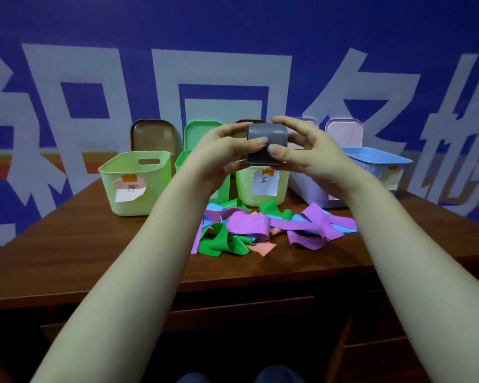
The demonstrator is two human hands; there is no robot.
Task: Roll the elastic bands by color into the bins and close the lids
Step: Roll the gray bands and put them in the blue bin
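Grey rubber first: a grey elastic band (266, 143), wound into a short fat roll, is held in the air above the brown wooden table (94, 244), in front of the row of bins; the left hand (227, 153) pinches its left side, thumb on the front face and fingers curled behind; the right hand (310, 156) grips the right side, thumb pressed on the front and forefinger arched over the top; the two thumbs nearly meet on the roll, and a loose tail of the band hangs just below them; beneath the hands, on the table, lies a tangled pile of loose elastic bands (249, 225) in purple, green, blue and salmon pink; behind it open plastic bins stand side by side: a pale green bin with a handle slot (134, 183) and a paper label at the left, a bright green bin (181, 160) half hidden by the left wrist, a pale yellow-green bin (244, 194) with a white label under the roll, a lilac-white bin (304, 189) behind the right wrist, and a light blue bin (379, 158) at the far right; a brown lid (152, 136), a green lid (199, 131) and a pale pink lid (343, 134) lean upright against the blue wall with large white characters (233, 37)
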